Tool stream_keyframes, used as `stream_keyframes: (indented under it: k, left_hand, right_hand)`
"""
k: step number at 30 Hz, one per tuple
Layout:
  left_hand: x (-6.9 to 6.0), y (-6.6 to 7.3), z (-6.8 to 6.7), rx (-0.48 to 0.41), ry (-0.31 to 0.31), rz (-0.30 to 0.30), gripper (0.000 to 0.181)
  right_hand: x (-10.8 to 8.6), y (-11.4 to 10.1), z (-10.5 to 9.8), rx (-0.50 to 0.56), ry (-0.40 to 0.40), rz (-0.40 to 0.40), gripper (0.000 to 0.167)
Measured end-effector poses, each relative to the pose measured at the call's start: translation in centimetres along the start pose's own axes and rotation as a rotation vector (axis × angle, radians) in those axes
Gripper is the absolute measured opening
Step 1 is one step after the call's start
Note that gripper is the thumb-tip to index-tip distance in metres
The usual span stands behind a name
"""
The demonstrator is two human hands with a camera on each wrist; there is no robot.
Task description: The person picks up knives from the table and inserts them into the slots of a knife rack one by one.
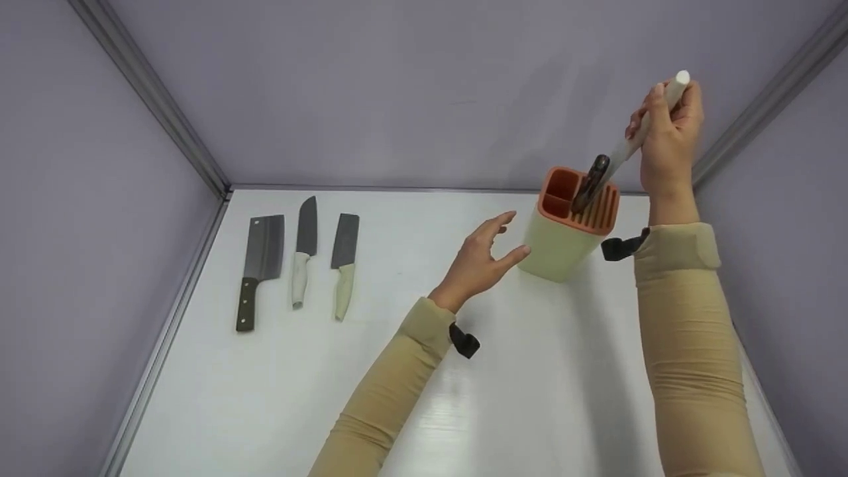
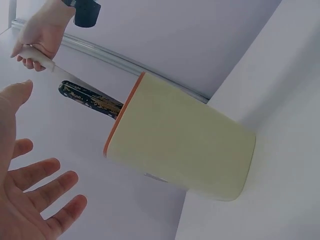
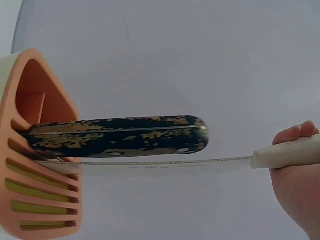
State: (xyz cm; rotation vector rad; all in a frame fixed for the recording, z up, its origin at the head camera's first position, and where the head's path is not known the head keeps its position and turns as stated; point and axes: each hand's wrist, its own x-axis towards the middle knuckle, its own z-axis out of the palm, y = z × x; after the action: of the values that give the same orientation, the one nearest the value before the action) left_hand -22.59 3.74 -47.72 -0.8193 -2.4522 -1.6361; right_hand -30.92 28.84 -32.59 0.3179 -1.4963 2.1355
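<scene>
From up at the head view, I see the right hand [image 1: 669, 142] in the upper right, its fingers curled round the handle of a white-handled knife [image 1: 641, 134]. The blade slants down to the knife block [image 1: 558, 248], right of centre on the white surface [image 1: 404, 265], where a dark-handled knife [image 1: 591, 184] stands in the orange top. The left hand [image 1: 478, 262] is near the block's left side, thumb and fingers spread, holding nothing. At left lie a dark-handled cleaver [image 1: 264, 255], a white-handled santoku [image 1: 306, 232] and a pale-green-handled cleaver [image 1: 344, 248].

In the left wrist view, those spread fingers fill the lower left, apart from the block's pale green body at centre; the right hand grips the white handle at upper left.

In the right wrist view, the worn black-and-tan handle crosses the middle. Just below it, the held blade runs left to the slots; I can't tell how deep it sits.
</scene>
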Motion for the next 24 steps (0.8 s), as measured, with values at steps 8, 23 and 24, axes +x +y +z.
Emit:
stream_keyframes:
  k: [8,23,24]
  left_hand:
    - [-0.3,-0.5,1.1,0.030,-0.035,-0.013,0.069]
    - [-1.2,-1.6,2.6,0.004,-0.067,-0.069,0.067]
    - [-1.3,-1.7,2.8,0.002,-0.070,-0.072,0.066]
  right_hand:
    - [-0.7,2.8,-1.3,-0.033,0.045,0.093,0.031]
    - [-2.2,7.0,-3.4,-0.055,0.086,0.246,0.034]
    - [-2.3,7.2,-3.6,-0.073,0.072,0.256,0.034]
